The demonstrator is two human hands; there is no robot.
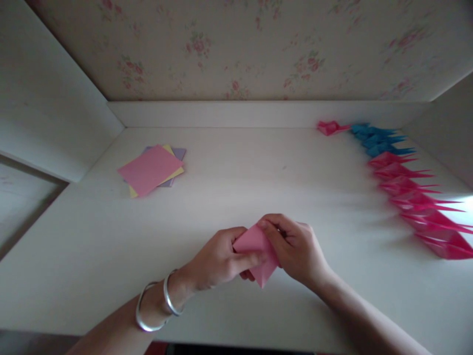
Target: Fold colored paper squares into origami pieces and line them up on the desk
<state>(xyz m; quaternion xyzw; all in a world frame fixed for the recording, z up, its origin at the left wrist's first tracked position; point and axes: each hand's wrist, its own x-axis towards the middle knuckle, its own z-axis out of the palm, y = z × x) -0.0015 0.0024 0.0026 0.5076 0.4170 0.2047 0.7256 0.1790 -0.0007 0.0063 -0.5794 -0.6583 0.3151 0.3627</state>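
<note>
A pink sheet of origami paper (254, 240), folded into a small diamond shape, is held between both hands over the front middle of the white table. My left hand (225, 256) grips it from the left, its thumb lying across the front face and its other fingers behind. On the right edge near the top corner, my right hand (295, 241) pinches the paper between thumb and fingers. One pointed corner hangs free at the bottom. The fingers behind the paper are mostly hidden.
Loose square sheets in pink, yellow and purple (153, 170) lie stacked at the back left. Along the right stand several folded pink paper cranes (410, 199) and blue ones (380, 139), with a single pink one (330, 127) near the back ledge. A wall rises behind the table.
</note>
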